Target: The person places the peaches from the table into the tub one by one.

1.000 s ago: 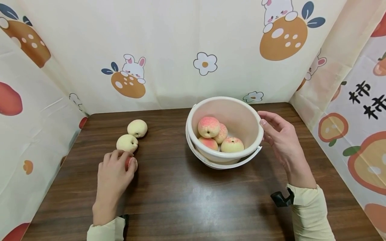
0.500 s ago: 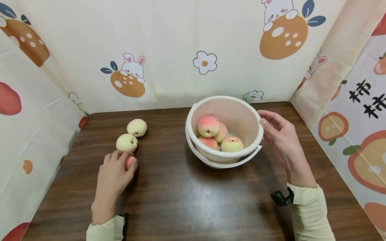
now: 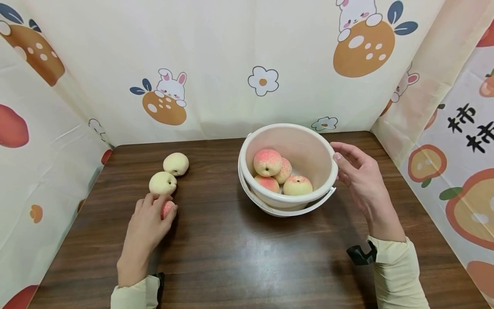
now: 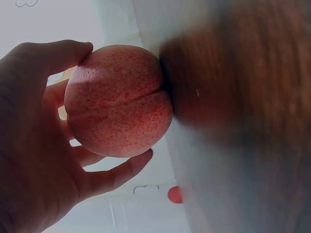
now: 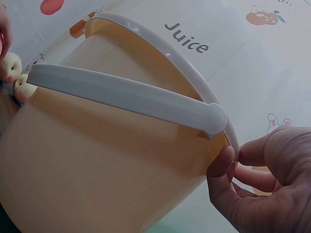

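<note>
My left hand (image 3: 148, 225) curls round a pinkish-red peach (image 4: 119, 102) at the left of the table. In the left wrist view the thumb and fingers reach round its sides, and the peach sits right at the table surface. Just beyond it lie two pale yellow peaches (image 3: 163, 183), one behind the other. My right hand (image 3: 360, 184) pinches the rim of a white bucket (image 3: 312, 154) on its right side, thumb and fingers on either face of the rim in the right wrist view. Inside the bucket are several red-and-yellow peaches (image 3: 267, 162).
The bucket's white handle (image 5: 126, 97) hangs down on its near side. The dark wood table (image 3: 216, 257) ends against printed cloth (image 3: 216, 64) at the back and both sides. A black strap piece (image 3: 360, 254) sticks out from the right sleeve.
</note>
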Tool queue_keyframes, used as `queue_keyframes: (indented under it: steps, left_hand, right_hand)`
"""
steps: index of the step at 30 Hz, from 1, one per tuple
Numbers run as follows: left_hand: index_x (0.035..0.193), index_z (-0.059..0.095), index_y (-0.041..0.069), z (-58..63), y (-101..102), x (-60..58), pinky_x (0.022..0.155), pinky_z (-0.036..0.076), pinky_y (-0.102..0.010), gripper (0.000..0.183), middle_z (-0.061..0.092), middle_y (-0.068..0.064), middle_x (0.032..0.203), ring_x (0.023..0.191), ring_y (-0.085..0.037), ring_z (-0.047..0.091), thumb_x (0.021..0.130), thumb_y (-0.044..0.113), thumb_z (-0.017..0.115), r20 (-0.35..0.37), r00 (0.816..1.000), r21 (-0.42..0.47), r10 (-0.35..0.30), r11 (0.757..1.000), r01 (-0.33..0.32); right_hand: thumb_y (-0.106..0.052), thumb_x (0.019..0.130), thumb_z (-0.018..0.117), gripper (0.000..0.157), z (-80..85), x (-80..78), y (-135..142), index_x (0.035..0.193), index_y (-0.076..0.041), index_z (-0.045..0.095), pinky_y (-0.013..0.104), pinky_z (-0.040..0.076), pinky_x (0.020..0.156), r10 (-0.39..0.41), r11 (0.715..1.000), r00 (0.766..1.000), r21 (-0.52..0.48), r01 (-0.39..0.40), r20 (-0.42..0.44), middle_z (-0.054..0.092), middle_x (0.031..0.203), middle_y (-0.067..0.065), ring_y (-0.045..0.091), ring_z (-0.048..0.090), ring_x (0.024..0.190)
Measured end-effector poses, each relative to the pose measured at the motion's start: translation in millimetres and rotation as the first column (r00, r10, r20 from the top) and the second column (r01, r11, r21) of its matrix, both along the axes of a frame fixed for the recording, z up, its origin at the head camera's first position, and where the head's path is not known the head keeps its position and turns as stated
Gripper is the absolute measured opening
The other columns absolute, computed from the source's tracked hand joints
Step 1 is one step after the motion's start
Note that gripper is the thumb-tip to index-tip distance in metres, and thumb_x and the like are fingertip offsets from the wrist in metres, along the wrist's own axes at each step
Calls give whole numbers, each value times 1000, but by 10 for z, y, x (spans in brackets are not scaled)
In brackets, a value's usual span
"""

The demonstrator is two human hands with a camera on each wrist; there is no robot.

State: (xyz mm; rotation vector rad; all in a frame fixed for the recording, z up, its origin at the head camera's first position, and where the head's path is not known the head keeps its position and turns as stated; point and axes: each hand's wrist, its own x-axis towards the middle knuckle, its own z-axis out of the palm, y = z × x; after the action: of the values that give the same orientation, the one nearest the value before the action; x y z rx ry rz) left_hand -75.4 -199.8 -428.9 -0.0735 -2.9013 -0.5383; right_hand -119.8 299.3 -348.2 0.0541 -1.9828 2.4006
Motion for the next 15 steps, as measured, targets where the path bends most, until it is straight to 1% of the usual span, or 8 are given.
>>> queue_keyframes:
  steps: [5,12,15]
  left_hand:
    - [120,68,10,4,-4,-4,79,48,-66,27,57,-23,127,109,-47,50,100,27,66,24,1000,14,-6,1000,6]
    - [119,68,10,5,-17,1,80,47,-65,26,57,-24,125,107,-46,51,100,28,66,10,1000,13,-8,1000,8]
    - [118,68,11,11,-23,10,79,47,-65,25,57,-24,125,107,-46,51,100,29,66,16,1000,15,-3,1000,3]
  right_hand:
    - [-14,101,68,38,1,6,1,136,-4,60,20,60,71,3,1000,1000,4,-3,-3,66,124,0,8,69,97]
    - [-13,101,67,37,0,5,0,136,-3,60,19,60,70,4,1000,1000,-8,-4,-10,67,123,1,8,69,96]
    - [-13,100,68,38,2,3,0,137,-3,60,19,60,70,3,1000,1000,-8,-3,-7,67,123,1,8,69,97]
